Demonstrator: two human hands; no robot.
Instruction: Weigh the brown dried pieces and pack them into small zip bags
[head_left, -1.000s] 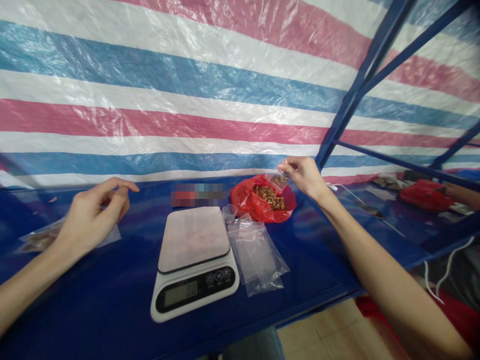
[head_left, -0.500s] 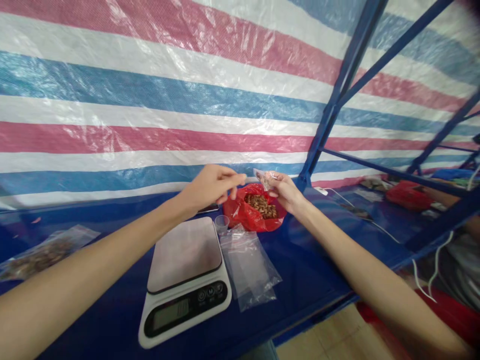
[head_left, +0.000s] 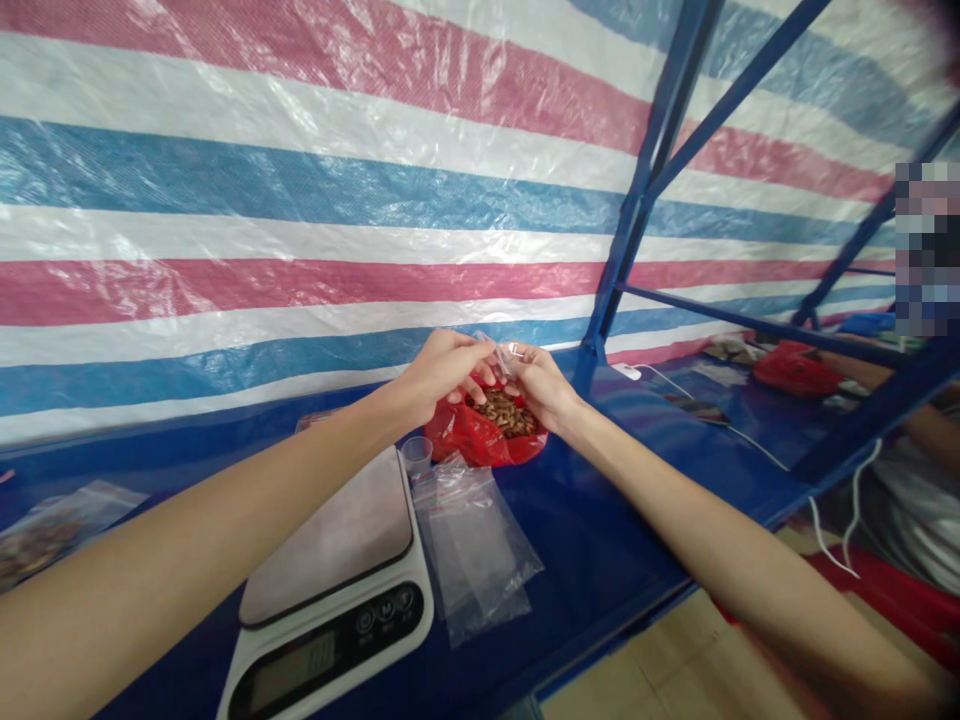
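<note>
My left hand (head_left: 459, 372) and my right hand (head_left: 546, 388) meet above an opened red plastic bag (head_left: 457, 440). Between them is a small clear plastic bag (head_left: 489, 346), its upper edge showing between the fingers. Both hands are closed on this bag, the left pinching its near side and the right gripping the other. Small brown dried pieces (head_left: 510, 412) fill the red bag below. Flat clear zip bags (head_left: 480, 550) lie in front of it, beside a small clear cup (head_left: 417, 455).
A white kitchen scale (head_left: 337, 540) stands left of the zip bags, partly under my left forearm. A filled clear bag (head_left: 67, 525) lies at far left. Blue metal posts (head_left: 637, 200), a white cable (head_left: 757, 450) and another person's arm (head_left: 862, 370) are on the right.
My left hand has come closer to my right hand and now grips the small clear bag with it. The view has shifted slightly, moving the table things leftward.
</note>
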